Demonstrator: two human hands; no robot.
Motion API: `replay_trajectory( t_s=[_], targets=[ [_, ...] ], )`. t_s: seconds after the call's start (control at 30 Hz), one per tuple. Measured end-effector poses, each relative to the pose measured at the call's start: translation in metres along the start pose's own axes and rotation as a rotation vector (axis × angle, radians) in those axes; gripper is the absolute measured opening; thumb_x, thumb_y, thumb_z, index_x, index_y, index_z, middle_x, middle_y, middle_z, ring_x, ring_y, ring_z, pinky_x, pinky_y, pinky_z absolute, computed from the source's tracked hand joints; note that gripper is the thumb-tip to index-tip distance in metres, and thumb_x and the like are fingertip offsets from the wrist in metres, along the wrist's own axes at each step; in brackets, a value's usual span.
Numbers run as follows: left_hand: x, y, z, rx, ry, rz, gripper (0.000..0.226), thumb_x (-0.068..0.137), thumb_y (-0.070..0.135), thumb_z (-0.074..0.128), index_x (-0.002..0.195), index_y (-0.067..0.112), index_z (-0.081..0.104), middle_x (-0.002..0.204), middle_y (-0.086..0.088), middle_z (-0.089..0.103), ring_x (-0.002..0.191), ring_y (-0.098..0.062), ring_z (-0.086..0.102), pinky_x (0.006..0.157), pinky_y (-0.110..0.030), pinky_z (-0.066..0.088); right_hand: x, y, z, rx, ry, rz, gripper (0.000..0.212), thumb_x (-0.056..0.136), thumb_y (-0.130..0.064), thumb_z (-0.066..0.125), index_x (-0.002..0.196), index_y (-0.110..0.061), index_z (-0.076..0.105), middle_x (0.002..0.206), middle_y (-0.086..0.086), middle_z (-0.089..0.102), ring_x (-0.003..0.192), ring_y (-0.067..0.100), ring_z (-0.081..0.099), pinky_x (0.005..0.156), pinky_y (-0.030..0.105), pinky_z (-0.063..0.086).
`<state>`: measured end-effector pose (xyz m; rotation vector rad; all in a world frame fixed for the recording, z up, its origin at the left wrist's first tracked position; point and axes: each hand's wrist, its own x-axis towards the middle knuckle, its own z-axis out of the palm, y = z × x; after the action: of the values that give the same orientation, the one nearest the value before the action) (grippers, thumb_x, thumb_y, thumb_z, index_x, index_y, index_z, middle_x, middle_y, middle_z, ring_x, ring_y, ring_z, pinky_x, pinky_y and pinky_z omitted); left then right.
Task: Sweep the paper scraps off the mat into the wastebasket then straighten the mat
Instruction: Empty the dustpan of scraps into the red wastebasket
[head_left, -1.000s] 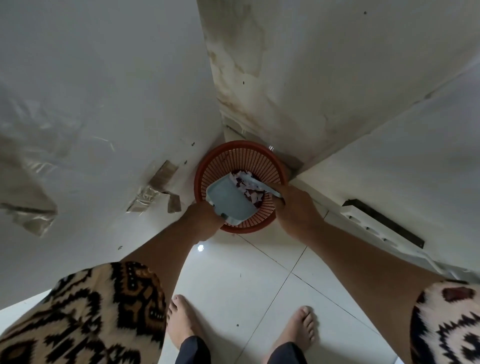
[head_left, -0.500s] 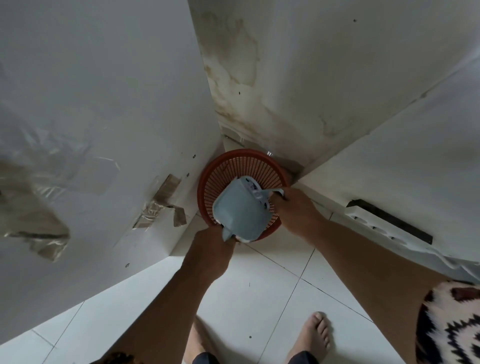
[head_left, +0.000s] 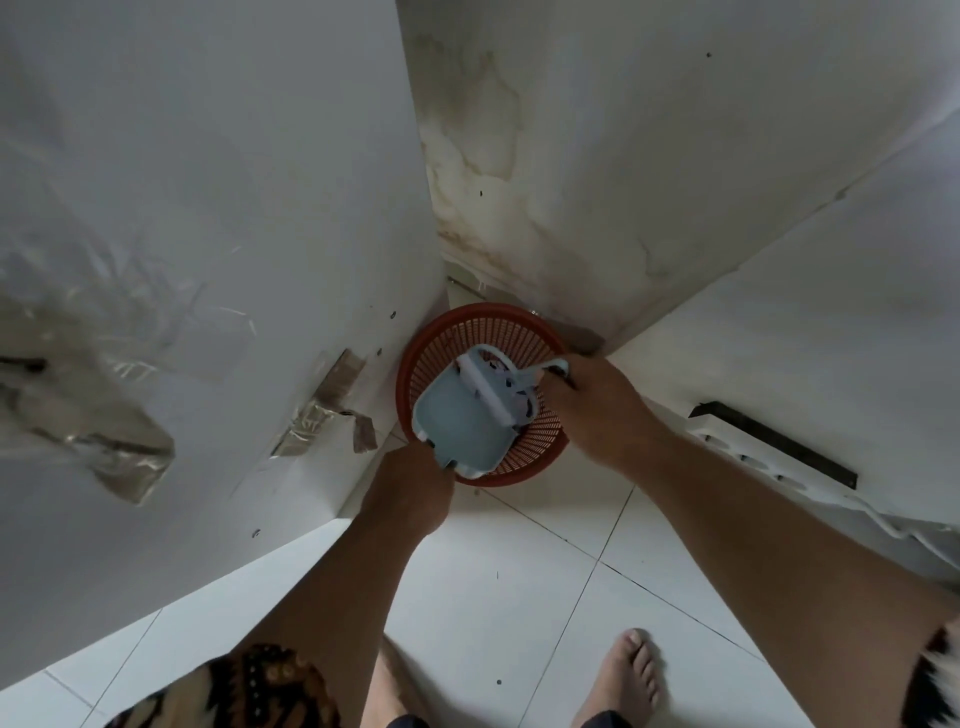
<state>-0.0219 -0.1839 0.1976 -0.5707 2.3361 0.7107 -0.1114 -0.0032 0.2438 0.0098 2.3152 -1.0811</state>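
- Head view: we look down into a room corner. The wastebasket (head_left: 445, 344), red-orange mesh with a round rim, stands on the white tile floor (head_left: 519, 597), tucked in where two walls meet.
- Light blue dustpan (head_left: 457, 423) is over the basket's mouth, tilted, with its near edge above the basket's near rim.
- Left hand (head_left: 410, 488) grips the dustpan's near end. The fingers are curled under and mostly hidden, so we see the back of the hand.
- Right hand (head_left: 597, 410) has its fingers curled round the handle of a light blue hand brush (head_left: 491, 395). The brush head lies across the far part of the pan.
- Paper scraps (head_left: 521, 402): white and dark bits show just beyond the brush head, inside the basket's outline. They are largely covered, so we cannot tell whether they sit on the pan or in the basket.
- Left wall carries patches of brownish tape (head_left: 332, 400), and the far wall has yellow-brown stains (head_left: 478, 156).
- A bare foot (head_left: 626, 680) shows at the bottom edge. A patterned sleeve (head_left: 249, 691) covers the left upper arm.
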Motion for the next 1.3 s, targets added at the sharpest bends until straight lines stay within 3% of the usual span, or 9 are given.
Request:
replay_trajectory(
  t_s=[0.13,0.23,0.3,0.4,0.53,0.7,0.83,0.97,1.3],
  targets=[
    [0.001,-0.005,-0.001,-0.034,0.002,0.005,0.029,0.098,0.026,0.047,0.071,0.016,0.047,0.071,0.001,0.056,0.058,-0.009,0.049,0.047,-0.017,0.031,-0.006,-0.005,-0.002,0.175,0.005,0.069,0.024,0.103,-0.025,0.047,0.102,-0.013,0.068,0.087,-0.003,0.071,0.076,0.007,0.067,0.062,0.024,0.053],
    [-0.009,0.006,-0.004,-0.167,0.049,0.044,0.034,0.097,0.026,0.050,0.064,0.016,0.045,0.059,0.002,0.051,0.051,-0.007,0.046,0.045,-0.018,0.032,-0.007,0.003,0.001,-0.186,0.145,-0.005,0.024,0.103,-0.021,0.045,0.096,-0.006,0.064,0.085,0.003,0.066,0.078,0.021,0.066,0.067,0.036,0.056],
    [-0.017,0.006,-0.005,-0.190,0.081,0.021,0.036,0.097,0.023,0.049,0.063,0.016,0.042,0.058,0.003,0.049,0.049,-0.007,0.043,0.043,-0.016,0.029,-0.008,0.002,-0.003,-0.219,0.303,-0.049,0.021,0.102,-0.019,0.046,0.098,-0.008,0.063,0.085,-0.001,0.060,0.075,0.016,0.063,0.061,0.024,0.051],
    [-0.020,0.000,-0.005,-0.158,0.055,-0.018,0.037,0.098,0.021,0.045,0.062,0.012,0.040,0.058,-0.001,0.047,0.050,-0.011,0.039,0.048,-0.023,0.030,-0.013,-0.011,-0.005,-0.014,0.165,-0.048,0.022,0.104,-0.022,0.045,0.095,-0.011,0.061,0.082,-0.002,0.065,0.070,0.009,0.063,0.056,0.017,0.051],
    [-0.021,0.004,-0.002,-0.166,-0.001,-0.012,0.032,0.097,0.025,0.047,0.069,0.009,0.048,0.059,-0.003,0.049,0.052,-0.014,0.042,0.050,-0.026,0.033,-0.011,-0.004,0.014,-0.250,0.111,-0.098,0.023,0.103,-0.022,0.044,0.083,-0.018,0.056,0.079,-0.003,0.059,0.074,0.016,0.060,0.058,0.023,0.042],
    [-0.029,0.001,-0.003,-0.316,-0.106,-0.140,0.028,0.089,0.037,0.057,0.095,0.010,0.052,0.072,-0.002,0.053,0.057,-0.016,0.049,0.045,-0.022,0.036,-0.014,0.016,0.016,-0.259,0.298,-0.179,0.029,0.100,-0.018,0.049,0.121,-0.012,0.067,0.110,0.008,0.062,0.100,0.021,0.059,0.080,0.027,0.046],
    [-0.046,-0.002,0.004,-0.391,-0.148,-0.093,0.021,0.095,0.025,0.045,0.108,0.009,0.041,0.066,0.001,0.044,0.053,-0.013,0.043,0.044,-0.024,0.032,-0.046,0.031,0.015,-0.059,0.301,-0.113,0.023,0.101,-0.019,0.050,0.110,-0.018,0.071,0.093,-0.002,0.062,0.081,0.008,0.054,0.066,0.007,0.037],
    [-0.066,-0.008,0.010,-0.478,-0.174,0.020,0.006,0.098,0.014,0.043,0.096,0.009,0.041,0.064,-0.004,0.040,0.053,-0.015,0.036,0.047,-0.029,0.030,-0.086,0.050,0.009,0.306,0.405,0.075,0.036,0.100,-0.032,0.054,0.075,-0.010,0.067,0.066,0.011,0.066,0.058,0.016,0.056,0.057,0.041,0.047],
    [-0.085,0.042,0.058,-0.569,-0.409,0.082,0.025,0.098,0.028,0.053,0.092,0.004,0.052,0.066,-0.007,0.052,0.044,-0.009,0.033,0.039,-0.016,0.027,-0.150,0.127,-0.004,0.334,0.561,0.253,0.036,0.093,-0.036,0.065,0.073,-0.006,0.066,0.062,0.011,0.066,0.061,0.035,0.061,0.060,0.049,0.052]
  ],
)
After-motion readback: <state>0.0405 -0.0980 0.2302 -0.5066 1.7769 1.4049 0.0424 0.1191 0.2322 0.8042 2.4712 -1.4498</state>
